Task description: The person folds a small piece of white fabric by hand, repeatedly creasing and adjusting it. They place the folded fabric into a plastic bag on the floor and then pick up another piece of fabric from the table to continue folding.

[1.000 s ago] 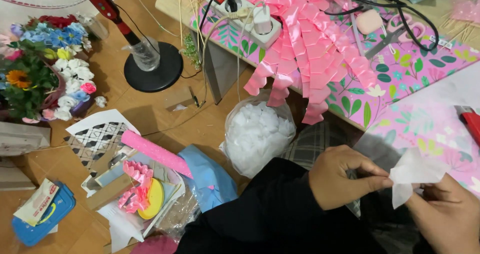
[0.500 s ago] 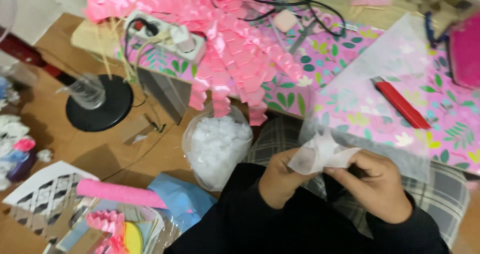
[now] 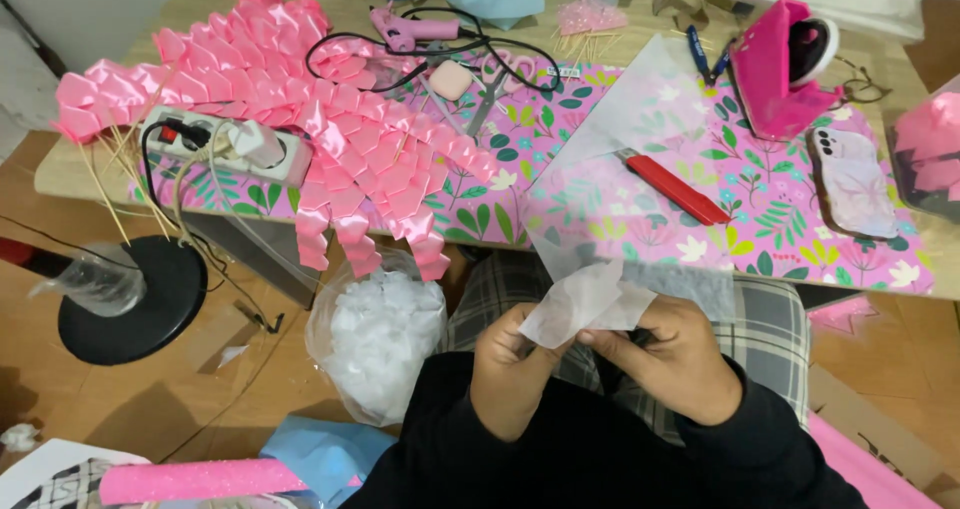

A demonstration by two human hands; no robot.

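Translucent white sheet (image 3: 590,299) is pinched between both hands, held over the person's lap just in front of the tabletop (image 3: 90,164) edge. Left hand (image 3: 515,374) grips the sheet's lower left corner with thumb and fingers closed on it; right hand (image 3: 675,354) pinches the lower right part, fingers curled. The sheet's upper part rises over the floral mat (image 3: 600,184) and partly veils it. On the mat, behind the sheet, lies a red cutter (image 3: 675,187). Left of the sheet, pink ribbon (image 3: 340,129) is heaped across the tabletop and hangs over its edge, beside a power strip (image 3: 225,149). Below the ribbon, left of the left hand, stands a bag of white pieces (image 3: 380,339) on the floor.
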